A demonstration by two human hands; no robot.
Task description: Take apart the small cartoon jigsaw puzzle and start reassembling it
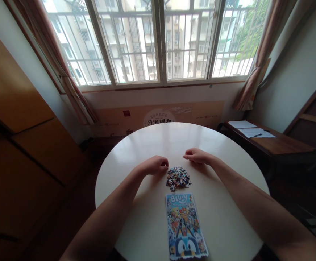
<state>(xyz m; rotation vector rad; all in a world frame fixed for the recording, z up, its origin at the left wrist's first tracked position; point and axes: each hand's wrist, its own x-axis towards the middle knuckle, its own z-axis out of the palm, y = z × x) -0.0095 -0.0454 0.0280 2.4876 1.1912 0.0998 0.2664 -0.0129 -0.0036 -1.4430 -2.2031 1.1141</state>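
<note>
A heap of small jigsaw puzzle pieces (178, 178) in many colours lies on the round white table (147, 141). Just to its upper left, my left hand (156, 165) rests on the tabletop with its fingers curled in, close to the edge of the heap. Beyond the heap on the right is my right hand (197, 156), also loosely closed on the table and apart from the pieces. Nothing shows in either hand. Nearer to me, a Bluey picture sheet (185, 224) with a blue cartoon dog lies flat below the heap.
A wooden side table (288, 143) on the right bears papers (256, 133) and a dark pen. Barred windows (160, 43) with curtains fill the far wall, above a printed cardboard panel (106, 116). Wooden cabinets (24, 156) stand at left, a dark chair (312, 112) at right.
</note>
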